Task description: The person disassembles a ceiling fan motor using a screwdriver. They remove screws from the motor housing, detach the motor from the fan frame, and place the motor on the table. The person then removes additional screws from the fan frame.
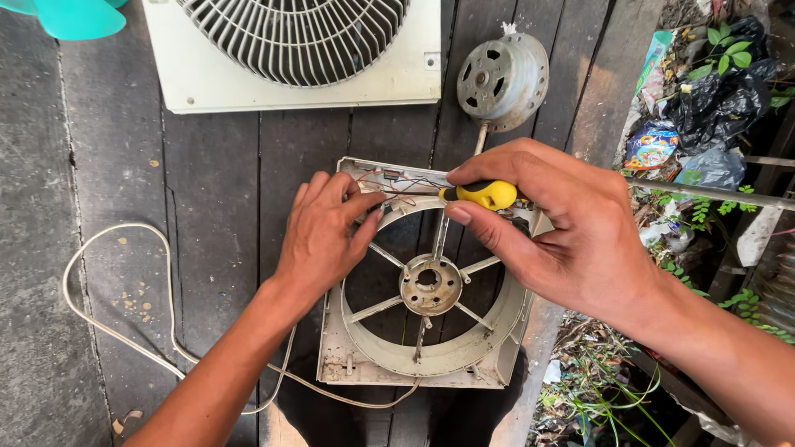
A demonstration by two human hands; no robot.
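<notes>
the right hand (571, 240) pinches a yellow-handled screwdriver (484, 195), lying left-right over the top edge of the dirty white plastic fan housing (431, 360); the left hand (323, 236) presses there, fingers together.

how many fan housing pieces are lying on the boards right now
2. The front grille panel lies at the top, partly cut off by the frame. The rear fan frame lies in the middle, under both hands. Others may lie out of view.

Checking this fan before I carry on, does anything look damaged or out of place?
Yes: the motor lies loose on the boards above the frame, whose hub is empty. Thin wires run loose along the frame's top edge.
</notes>
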